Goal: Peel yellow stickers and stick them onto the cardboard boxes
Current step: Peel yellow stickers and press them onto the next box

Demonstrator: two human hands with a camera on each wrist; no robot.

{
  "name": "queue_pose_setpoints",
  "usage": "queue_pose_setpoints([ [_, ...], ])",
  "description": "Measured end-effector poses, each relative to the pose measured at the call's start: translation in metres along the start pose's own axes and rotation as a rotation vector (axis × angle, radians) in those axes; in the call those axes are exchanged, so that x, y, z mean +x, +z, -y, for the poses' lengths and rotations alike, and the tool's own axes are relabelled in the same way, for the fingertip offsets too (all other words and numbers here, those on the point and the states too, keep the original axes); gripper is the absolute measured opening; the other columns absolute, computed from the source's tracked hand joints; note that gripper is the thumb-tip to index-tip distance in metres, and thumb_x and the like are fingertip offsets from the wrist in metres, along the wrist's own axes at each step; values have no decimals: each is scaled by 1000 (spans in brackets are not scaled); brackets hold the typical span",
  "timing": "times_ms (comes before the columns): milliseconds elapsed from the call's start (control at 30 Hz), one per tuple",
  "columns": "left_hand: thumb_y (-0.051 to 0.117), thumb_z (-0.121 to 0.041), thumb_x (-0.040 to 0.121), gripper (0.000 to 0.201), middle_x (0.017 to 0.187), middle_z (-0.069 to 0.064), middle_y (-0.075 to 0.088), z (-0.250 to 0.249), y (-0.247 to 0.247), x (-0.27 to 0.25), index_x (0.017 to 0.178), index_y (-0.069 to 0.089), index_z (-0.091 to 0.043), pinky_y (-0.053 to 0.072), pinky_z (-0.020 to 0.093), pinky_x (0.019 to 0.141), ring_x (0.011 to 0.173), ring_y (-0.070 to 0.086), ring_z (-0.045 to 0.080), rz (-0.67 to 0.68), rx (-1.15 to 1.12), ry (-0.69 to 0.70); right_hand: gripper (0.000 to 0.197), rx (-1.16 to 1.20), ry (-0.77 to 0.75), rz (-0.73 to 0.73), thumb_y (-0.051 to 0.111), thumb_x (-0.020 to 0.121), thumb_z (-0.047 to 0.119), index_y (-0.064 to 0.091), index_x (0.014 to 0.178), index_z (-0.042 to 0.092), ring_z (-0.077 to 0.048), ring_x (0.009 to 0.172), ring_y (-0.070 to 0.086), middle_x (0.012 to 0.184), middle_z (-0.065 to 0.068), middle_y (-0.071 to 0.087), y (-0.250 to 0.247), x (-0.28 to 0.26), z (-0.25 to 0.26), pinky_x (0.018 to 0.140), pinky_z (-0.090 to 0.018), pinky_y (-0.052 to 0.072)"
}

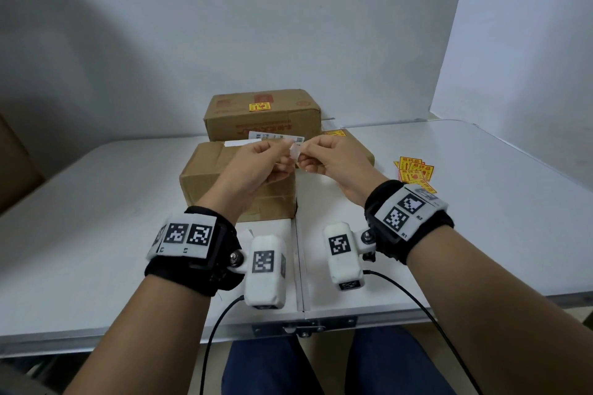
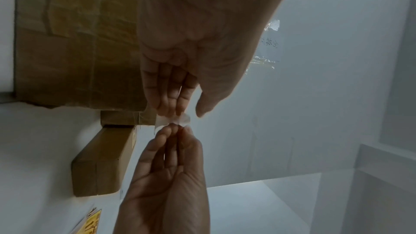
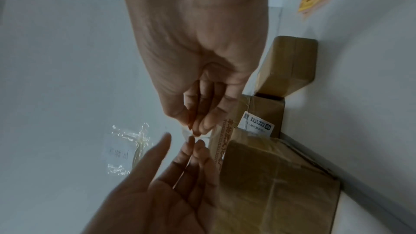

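Both hands meet above the near cardboard box (image 1: 205, 176). My right hand (image 1: 316, 154) pinches a small whitish, crumpled paper piece (image 1: 296, 152) between thumb and fingertips (image 3: 195, 127). My left hand (image 1: 272, 157) touches the same piece (image 2: 179, 121) with its fingertips (image 2: 173, 108), and its thumb (image 2: 201, 111) stands a little apart. No yellow shows on the piece. A taller box (image 1: 263, 115) behind carries a yellow sticker (image 1: 260, 106). A flat box (image 1: 345, 138), partly hidden by my right hand, also has a yellow sticker (image 1: 335, 132) on top.
A loose pile of yellow stickers (image 1: 415, 171) lies on the white folding table (image 1: 96, 218) to the right of the boxes. A white paper scrap (image 1: 245, 232) lies by my left wrist. Wrist camera cables hang over the front edge. The wall stands close behind the boxes.
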State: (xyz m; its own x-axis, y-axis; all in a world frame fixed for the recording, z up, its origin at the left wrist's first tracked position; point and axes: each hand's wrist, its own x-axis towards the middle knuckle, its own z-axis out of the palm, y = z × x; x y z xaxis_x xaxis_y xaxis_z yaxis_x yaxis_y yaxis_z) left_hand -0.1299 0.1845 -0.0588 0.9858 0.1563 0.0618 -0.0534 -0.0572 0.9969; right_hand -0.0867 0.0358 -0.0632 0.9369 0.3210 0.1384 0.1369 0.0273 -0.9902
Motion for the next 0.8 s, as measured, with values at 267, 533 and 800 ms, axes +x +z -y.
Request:
queue_pose_setpoints([
  [267,66,-16,90,22,78,2,67,-1,0,1,99,69,3,55,20,74,70,62,7,9,-11,18,13,-65,-44,-43,59,92,10,68,87,2,-12,69,60,73,-7,65,3,1,-5,75,-24,54],
  [533,61,-11,93,12,73,5,63,1,4,2,87,65,-2,54,18,68,71,63,11,-7,-99,-8,15,96,-7,-80,57,92,8,66,80,6,-11,67,58,71,-6,63,5,4,-11,72,-21,52],
  [800,62,-11,92,10,80,6,67,-3,-1,1,92,65,-2,55,21,74,72,65,10,76,5,-28,39,105,152,85,54,94,44,63,95,6,-18,72,64,75,-8,65,-3,2,0,75,-28,55],
])
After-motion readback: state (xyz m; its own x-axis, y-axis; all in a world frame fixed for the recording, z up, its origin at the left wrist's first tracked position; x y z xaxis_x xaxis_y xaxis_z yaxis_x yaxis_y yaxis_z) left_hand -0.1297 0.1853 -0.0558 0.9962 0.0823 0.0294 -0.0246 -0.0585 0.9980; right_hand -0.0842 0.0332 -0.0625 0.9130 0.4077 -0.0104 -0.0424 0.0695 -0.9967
